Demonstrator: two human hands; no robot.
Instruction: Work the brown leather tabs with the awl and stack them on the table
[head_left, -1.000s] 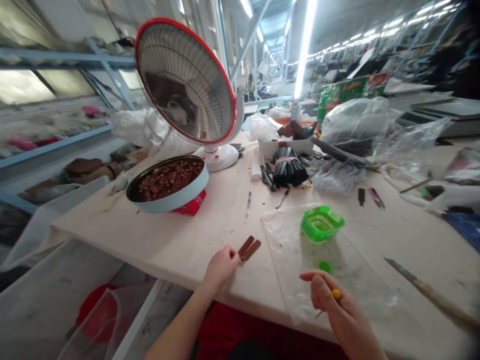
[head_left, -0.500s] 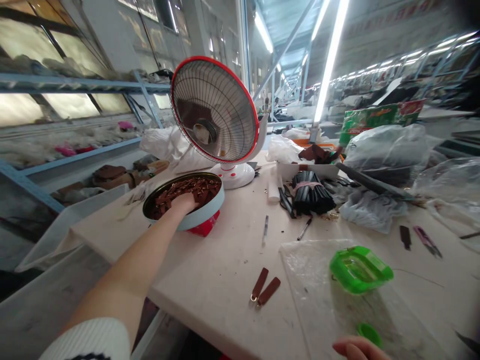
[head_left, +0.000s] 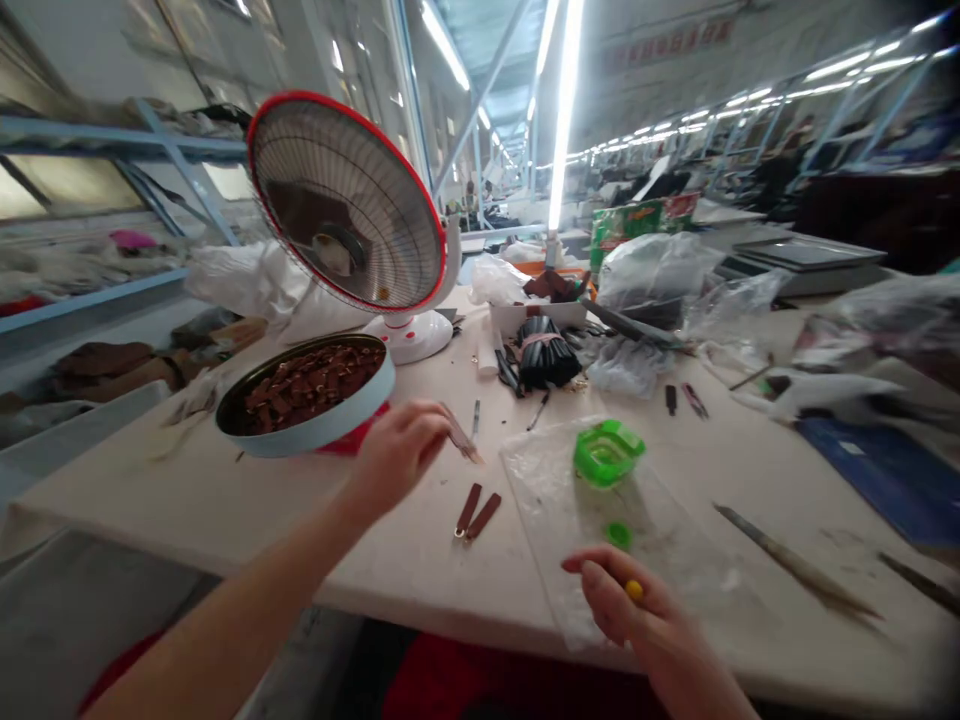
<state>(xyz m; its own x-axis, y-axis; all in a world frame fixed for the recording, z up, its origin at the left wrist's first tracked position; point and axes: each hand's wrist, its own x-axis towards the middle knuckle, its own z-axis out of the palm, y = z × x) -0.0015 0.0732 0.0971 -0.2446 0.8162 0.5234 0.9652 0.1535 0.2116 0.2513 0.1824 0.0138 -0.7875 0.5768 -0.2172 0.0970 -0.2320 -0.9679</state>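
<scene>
My left hand point(head_left: 397, 455) is closed, pinching a brown leather tab point(head_left: 459, 436) that is slightly blurred. Below it, two more brown leather tabs point(head_left: 484, 516) with metal rings lie side by side on the table. To the left, a round tin point(head_left: 352, 412) holds a heap of similar tabs. My right hand point(head_left: 637, 610) is closed around a thin tool with a yellow end point(head_left: 634, 590); the rest of it is hidden by my fingers. Just beyond this hand are a small green cap point(head_left: 618, 535) and a green plastic dish point(head_left: 607, 455) on a clear plastic sheet point(head_left: 540, 540).
A red-rimmed fan-shaped heater point(head_left: 442, 240) stands behind the tin. A bundle of black strips point(head_left: 547, 352), a pen point(head_left: 476, 415) and plastic bags point(head_left: 652, 275) lie farther back. On the right are a pointed blade-like tool point(head_left: 795, 565) and a blue folder point(head_left: 870, 470).
My left hand has come out of the tin and moved right with a leather tab. My right hand has come further into view with the yellow-ended tool. The view has turned right.
</scene>
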